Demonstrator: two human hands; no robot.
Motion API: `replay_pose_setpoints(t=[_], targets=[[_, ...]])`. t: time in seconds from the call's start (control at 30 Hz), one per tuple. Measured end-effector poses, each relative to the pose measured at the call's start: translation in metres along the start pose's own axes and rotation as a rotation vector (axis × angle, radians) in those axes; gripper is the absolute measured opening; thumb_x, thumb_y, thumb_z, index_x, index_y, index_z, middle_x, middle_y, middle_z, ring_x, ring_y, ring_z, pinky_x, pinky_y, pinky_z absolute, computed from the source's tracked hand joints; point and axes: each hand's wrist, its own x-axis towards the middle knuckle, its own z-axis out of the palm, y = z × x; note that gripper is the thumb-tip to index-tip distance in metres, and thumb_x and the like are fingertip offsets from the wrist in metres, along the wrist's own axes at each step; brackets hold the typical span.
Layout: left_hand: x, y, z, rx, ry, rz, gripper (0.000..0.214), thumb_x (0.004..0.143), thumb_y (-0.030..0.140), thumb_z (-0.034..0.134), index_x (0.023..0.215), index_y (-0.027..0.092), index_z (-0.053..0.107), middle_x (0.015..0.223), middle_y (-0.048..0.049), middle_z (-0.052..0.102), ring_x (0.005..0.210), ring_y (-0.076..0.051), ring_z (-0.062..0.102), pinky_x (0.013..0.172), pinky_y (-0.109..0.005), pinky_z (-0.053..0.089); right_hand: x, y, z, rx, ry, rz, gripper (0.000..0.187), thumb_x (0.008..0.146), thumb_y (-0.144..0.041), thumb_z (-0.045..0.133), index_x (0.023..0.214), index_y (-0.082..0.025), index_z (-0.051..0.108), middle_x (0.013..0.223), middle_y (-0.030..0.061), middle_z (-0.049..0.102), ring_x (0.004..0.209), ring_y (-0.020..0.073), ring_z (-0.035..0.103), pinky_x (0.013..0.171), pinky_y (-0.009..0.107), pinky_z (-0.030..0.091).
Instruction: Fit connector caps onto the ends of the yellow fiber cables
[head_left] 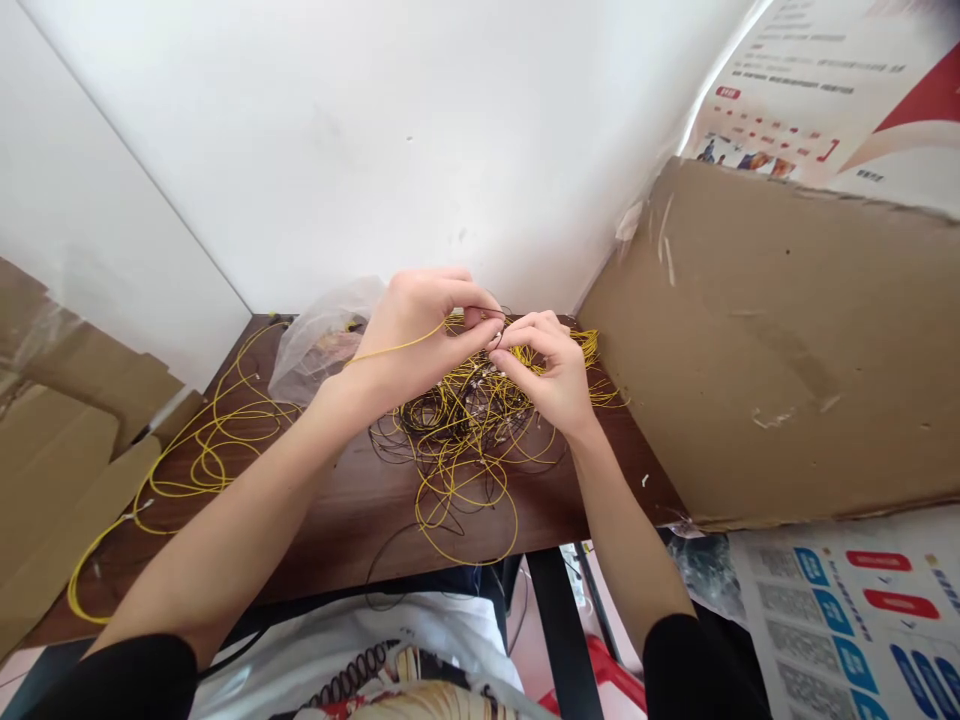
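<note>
We're prob. in a small wkshop or assy corner: brown worktop (337, 515) w/ tangled yellow & blk wires (466, 425), rough cardboard panels (787, 350) L & R, white partition (420, 150) behind.

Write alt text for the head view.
A person's left hand and right hand pinch a thin dark wire at the fingertips, above a tangle of yellow and dark wires on a brown table. A clear plastic bag sits behind the left arm; cardboard stands on the right.
</note>
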Motion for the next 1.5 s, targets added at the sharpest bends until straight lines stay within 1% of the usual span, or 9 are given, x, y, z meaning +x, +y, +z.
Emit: replay_pose_setpoints(t=[0.23, 0.43, 0.57, 0.77, 0.93, 1.07, 1.2, 1.37, 1.5], targets=[[-0.001, 0.0, -0.003, -0.091, 0.052, -0.047, 0.016, 0.082, 0.03, 0.061, 0.086, 0.019, 0.071, 0.073, -0.0029, 0.063, 0.059, -0.01, 0.046, 0.054, -0.026, 0.038, 0.013, -0.018, -0.018, 0.023, 0.005, 0.064, 0.003, 0.082, -0.023, 0.065, 0.079, -0.024, 0.066, 0.082, -0.0017, 0.068, 0.083, 0.0173, 0.06, 0.084, 0.04, 0.043], [-0.001, 0.001, -0.007, -0.178, 0.056, -0.069, 0.026, 0.086, 0.035, 0.056, 0.098, 0.015, 0.068, 0.079, -0.0051, 0.064, 0.07, -0.013, 0.054, 0.058, -0.026, 0.042, 0.026, -0.033, -0.029, 0.116, 0.039, 0.083, 0.006, 0.083, -0.024, 0.063, 0.081, -0.02, 0.067, 0.08, -0.0004, 0.067, 0.077, 0.0141, 0.062, 0.076, 0.034, 0.05], [0.0, 0.001, -0.009, -0.334, 0.087, -0.128, 0.025, 0.081, 0.034, 0.062, 0.097, 0.015, 0.069, 0.078, -0.004, 0.064, 0.072, -0.013, 0.057, 0.061, -0.026, 0.046, 0.034, -0.041, -0.034, 0.125, 0.041, 0.085, 0.011, 0.086, -0.028, 0.059, 0.086, -0.02, 0.066, 0.082, -0.0002, 0.066, 0.079, 0.0131, 0.063, 0.075, 0.031, 0.052], [0.001, 0.008, -0.009, -0.475, -0.009, -0.204, 0.022, 0.074, 0.028, 0.069, 0.091, 0.014, 0.07, 0.069, -0.0021, 0.062, 0.065, -0.012, 0.057, 0.059, -0.026, 0.047, 0.052, -0.057, -0.041, 0.098, 0.074, 0.041, 0.014, 0.085, -0.034, 0.061, 0.087, -0.021, 0.065, 0.084, 0.0, 0.066, 0.079, 0.014, 0.064, 0.074, 0.031, 0.052], [0.005, 0.013, -0.007, -0.527, -0.063, -0.155, 0.015, 0.076, 0.026, 0.066, 0.083, 0.014, 0.07, 0.075, -0.0041, 0.066, 0.072, -0.015, 0.06, 0.066, -0.03, 0.051, 0.068, -0.076, -0.039, 0.08, 0.048, -0.068, 0.008, 0.086, -0.027, 0.061, 0.084, -0.021, 0.066, 0.083, 0.0004, 0.066, 0.079, 0.0157, 0.064, 0.072, 0.03, 0.049], [0.008, 0.013, -0.008, -0.523, 0.022, -0.13, 0.014, 0.076, 0.027, 0.066, 0.08, 0.015, 0.07, 0.075, -0.0043, 0.067, 0.078, -0.018, 0.062, 0.073, -0.034, 0.052, 0.073, -0.084, -0.034, 0.157, 0.059, -0.109, 0.009, 0.086, -0.023, 0.06, 0.094, -0.02, 0.063, 0.085, 0.001, 0.062, 0.078, 0.0134, 0.06, 0.068, 0.027, 0.046], [0.01, 0.015, -0.013, -0.474, 0.149, -0.12, 0.011, 0.075, 0.027, 0.068, 0.073, 0.016, 0.069, 0.074, -0.0041, 0.066, 0.077, -0.019, 0.062, 0.074, -0.035, 0.053, 0.062, -0.076, -0.035, 0.236, 0.168, -0.005, 0.018, 0.084, -0.027, 0.063, 0.1, -0.021, 0.058, 0.078, -0.0009, 0.052, 0.071, 0.0107, 0.053, 0.063, 0.025, 0.043], [0.014, 0.019, -0.019, -0.431, 0.262, -0.133, 0.012, 0.075, 0.028, 0.068, 0.075, 0.017, 0.066, 0.076, -0.0023, 0.067, 0.081, -0.019, 0.063, 0.075, -0.034, 0.053, 0.04, -0.057, -0.04, 0.185, -0.163, 0.183, 0.031, 0.078, -0.035, 0.068, 0.104, -0.022, 0.057, 0.084, 0.0006, 0.06, 0.072, 0.0121, 0.057, 0.064, 0.026, 0.047], [0.017, 0.021, -0.02, -0.443, 0.319, -0.1, 0.011, 0.075, 0.03, 0.069, 0.074, 0.019, 0.067, 0.077, -0.0015, 0.068, 0.08, -0.019, 0.064, 0.074, -0.034, 0.054, 0.032, -0.05, -0.036, 0.152, -0.284, 0.233, 0.018, 0.081, -0.032, 0.063, 0.089, -0.017, 0.063, 0.082, 0.0033, 0.063, 0.074, 0.0135, 0.058, 0.067, 0.029, 0.046]])
